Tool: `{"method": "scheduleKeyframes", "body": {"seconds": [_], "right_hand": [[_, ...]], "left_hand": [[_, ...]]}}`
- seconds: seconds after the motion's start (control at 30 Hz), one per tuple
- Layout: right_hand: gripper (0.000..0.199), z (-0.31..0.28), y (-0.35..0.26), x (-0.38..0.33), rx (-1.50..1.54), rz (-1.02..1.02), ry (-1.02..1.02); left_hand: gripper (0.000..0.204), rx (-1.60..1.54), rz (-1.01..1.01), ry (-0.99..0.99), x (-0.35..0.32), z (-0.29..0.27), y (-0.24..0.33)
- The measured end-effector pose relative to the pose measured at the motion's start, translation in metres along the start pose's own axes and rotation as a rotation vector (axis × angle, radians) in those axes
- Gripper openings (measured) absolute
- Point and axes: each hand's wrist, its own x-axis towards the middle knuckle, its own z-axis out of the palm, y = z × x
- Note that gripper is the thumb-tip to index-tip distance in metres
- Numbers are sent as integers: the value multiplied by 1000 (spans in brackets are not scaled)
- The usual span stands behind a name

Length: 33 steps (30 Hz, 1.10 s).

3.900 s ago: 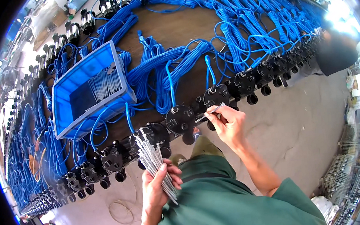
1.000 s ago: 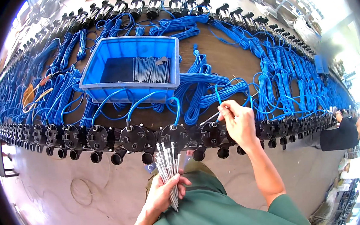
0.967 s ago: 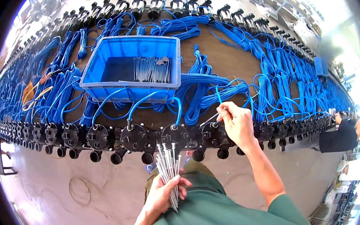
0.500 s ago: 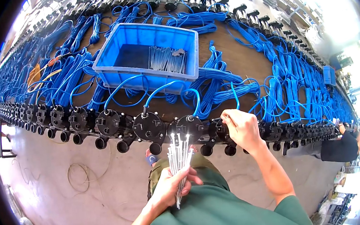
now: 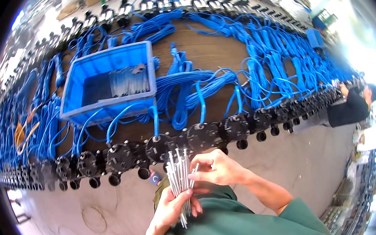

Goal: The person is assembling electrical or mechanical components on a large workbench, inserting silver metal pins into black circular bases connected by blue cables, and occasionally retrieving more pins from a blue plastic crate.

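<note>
My left hand [image 5: 171, 207] is closed around a bundle of long silver bolts [image 5: 178, 168], held upright in front of my body with their heads at the top. At the bundle's right side is my right hand [image 5: 221, 169], its thumb and fingers pinched on one long bolt [image 5: 195, 168]. That bolt leans slightly away from the others, its lower part close to my left fingers. Just beyond the bundle stand black round housings [image 5: 121, 157] in a row along the table's near edge, each with a blue cable [image 5: 202, 103] rising from it.
A blue plastic crate [image 5: 151, 71] on the brown table [image 5: 211, 48] holds more long bolts [image 5: 129, 81]. Coiled blue cables [image 5: 184, 78] cover much of the tabletop. More black units line the far edge. A co-worker [image 5: 350, 107] in dark clothing is at the table's right end.
My right hand has come from a black housing on the right back to the bundle, and now pinches a bolt. The view has shifted right, so the crate appears farther left.
</note>
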Motion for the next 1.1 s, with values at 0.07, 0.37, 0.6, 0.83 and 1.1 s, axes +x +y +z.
{"method": "scheduleKeyframes", "body": {"seconds": [0.07,0.37,0.6,0.83,1.1], "right_hand": [[16,-10,4,-15,20,32,50],[8,-76,35,-99,-431,-16,1025],[12,-76,60,-83,-515,-78,1007],[10,-78,63,-81,-743,-276,842],[25,-101,50,-99,-774,-191,748]], "left_hand": [[27,33,-44,10,10,3,-3],[21,218,-42,143,34,4,-9],[23,248,-71,113,38,14,-6],[22,219,-81,102,36,9,-8],[23,211,-74,130,36,11,-10]]}}
